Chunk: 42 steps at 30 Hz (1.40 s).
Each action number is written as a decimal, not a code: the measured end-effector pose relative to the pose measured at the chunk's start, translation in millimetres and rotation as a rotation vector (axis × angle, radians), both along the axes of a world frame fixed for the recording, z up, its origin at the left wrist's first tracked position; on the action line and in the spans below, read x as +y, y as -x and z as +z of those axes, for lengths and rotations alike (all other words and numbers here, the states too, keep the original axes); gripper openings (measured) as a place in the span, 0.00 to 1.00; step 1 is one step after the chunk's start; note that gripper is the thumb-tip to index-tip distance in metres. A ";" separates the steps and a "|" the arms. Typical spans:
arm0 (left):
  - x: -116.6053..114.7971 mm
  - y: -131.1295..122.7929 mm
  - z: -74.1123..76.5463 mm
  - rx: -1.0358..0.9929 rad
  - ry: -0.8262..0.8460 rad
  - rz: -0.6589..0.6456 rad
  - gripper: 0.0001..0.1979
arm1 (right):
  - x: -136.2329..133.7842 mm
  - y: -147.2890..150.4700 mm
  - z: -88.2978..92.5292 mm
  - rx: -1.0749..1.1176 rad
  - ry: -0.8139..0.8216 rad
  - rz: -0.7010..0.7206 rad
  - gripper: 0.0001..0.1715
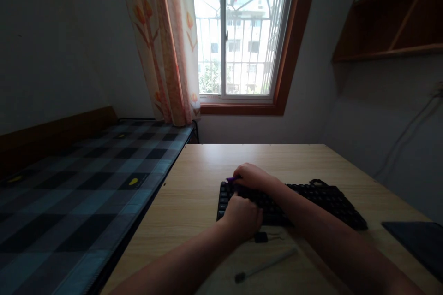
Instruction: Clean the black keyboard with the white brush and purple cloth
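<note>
A black keyboard (332,205) lies on the light wooden table (194,179). My right hand (252,176) is over the keyboard's far left part, its fingers closed round a small purple object (231,179). Nearer to me, my left hand (244,215) rests on the left part of the keyboard with its fingers curled; whatever it may hold is hidden. Just below the keyboard is a small black piece (261,237) with thin strands. A thin grey stick with a dark brush-like end (240,278) lies closer to the front.
A dark flat pad (415,235) lies at the table's right edge. Left of the table stands a bed with a checked cover (114,179). Behind are a curtain (169,46) and a window. A wooden shelf (380,32) hangs at the upper right.
</note>
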<state>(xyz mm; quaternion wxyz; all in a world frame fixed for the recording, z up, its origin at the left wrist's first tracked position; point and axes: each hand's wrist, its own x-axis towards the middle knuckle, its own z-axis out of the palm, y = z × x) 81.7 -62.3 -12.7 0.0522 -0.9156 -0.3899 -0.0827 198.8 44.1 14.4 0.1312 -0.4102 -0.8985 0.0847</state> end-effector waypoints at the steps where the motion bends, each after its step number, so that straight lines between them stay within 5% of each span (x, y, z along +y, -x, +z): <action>1: -0.1 -0.1 -0.8 0.003 -0.001 -0.004 0.20 | 0.5 -9.0 1.5 0.019 0.006 -0.032 0.10; 7: 0.2 0.5 -3.3 0.031 -0.028 -0.003 0.21 | -13.1 -88.4 15.9 0.238 0.308 -0.212 0.18; 13: -0.9 2.3 1.7 0.018 -0.018 -0.029 0.21 | -37.2 -131.6 21.7 0.344 0.309 -0.253 0.23; 20: 9.7 12.2 9.5 -0.155 0.034 0.029 0.17 | -29.3 -119.2 1.6 0.709 0.640 -0.155 0.27; 25: 28.6 22.3 25.0 -0.643 0.159 0.148 0.09 | -30.0 -106.3 -11.7 1.156 0.909 -0.057 0.26; 30: 40.0 23.9 27.6 -1.069 0.392 0.061 0.12 | -40.1 -85.8 -13.0 1.357 1.040 -0.059 0.18; 35: 40.6 21.5 28.1 -1.109 0.530 -0.006 0.13 | -48.6 -69.4 -9.4 1.421 1.162 0.065 0.13; 42: 44.4 23.3 29.3 -1.171 0.501 0.021 0.11 | -48.5 -67.6 -10.4 1.444 1.275 0.132 0.14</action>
